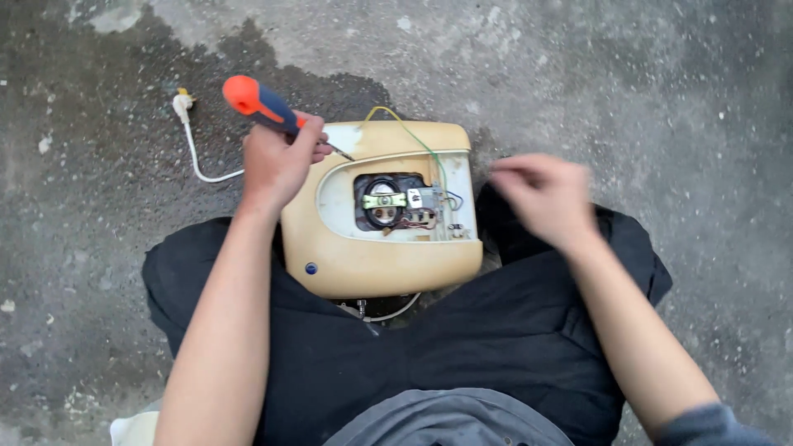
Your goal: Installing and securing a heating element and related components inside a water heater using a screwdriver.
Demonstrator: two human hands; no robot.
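Left hand gripped the screwdriver, tip toward the yellow casing between both hands; right hand blurry, looked empty.

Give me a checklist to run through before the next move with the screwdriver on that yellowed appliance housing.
1. Tool in hand: the left hand has its grip closed on the screwdriver with the orange and blue handle. Ok.
2. Tip placement: the tip touches the top of the cream housing near the opening; whether it sits in a screw, cannot tell.
3. Housing steadied: it rests between the knees, but the right hand is off it and blurred. Not ok.
4. Right hand empty: cannot tell.
5. Loose wires clear of the tip: the green and yellow wires arc beside it. Ok.
6. White cord unplugged: its end lies on the concrete. Ok.
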